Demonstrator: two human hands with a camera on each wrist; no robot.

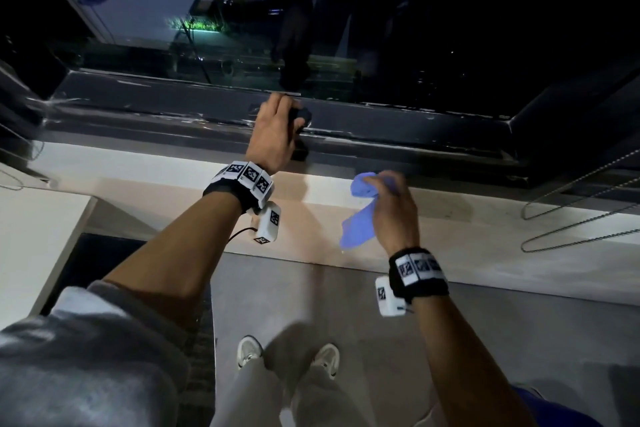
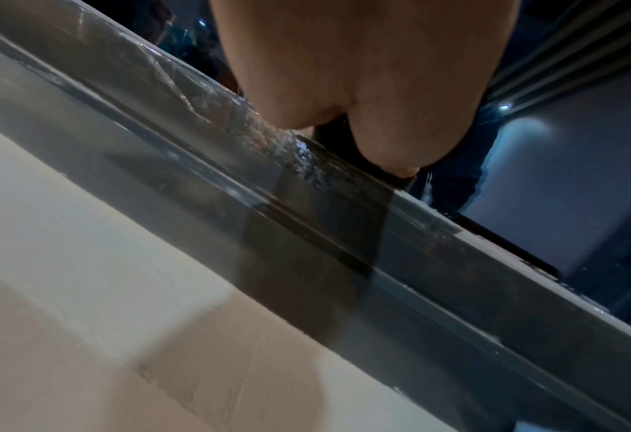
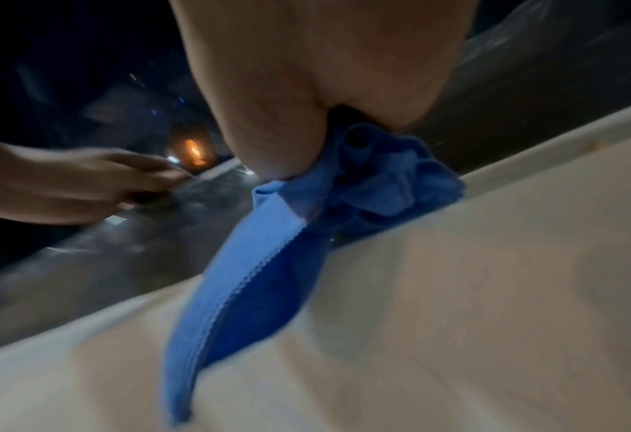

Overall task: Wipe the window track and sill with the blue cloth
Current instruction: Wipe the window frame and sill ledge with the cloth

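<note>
The blue cloth point(image 1: 360, 215) point(image 3: 269, 248) hangs bunched from my right hand point(image 1: 391, 204) point(image 3: 325, 73), which grips it just above the pale sill point(image 1: 485, 229) point(image 3: 491, 292); its loose tail dangles toward the sill's front edge. My left hand point(image 1: 277, 128) point(image 2: 362, 87) reaches over the dark window track point(image 1: 415, 135) point(image 2: 306, 233) and curls round a dark window handle point(image 1: 301, 116) point(image 2: 332, 134) on the frame. White dust and smears streak the track beside that hand. The right wrist view also catches the left hand point(image 3: 84, 181) at the left.
Dark window glass point(image 1: 450, 28) rises behind the track. Bead chains point(image 1: 571, 218) from a blind loop over the sill at the right. A white furniture top point(image 1: 34, 236) stands at the left. My feet point(image 1: 249, 350) are on the grey floor below the sill.
</note>
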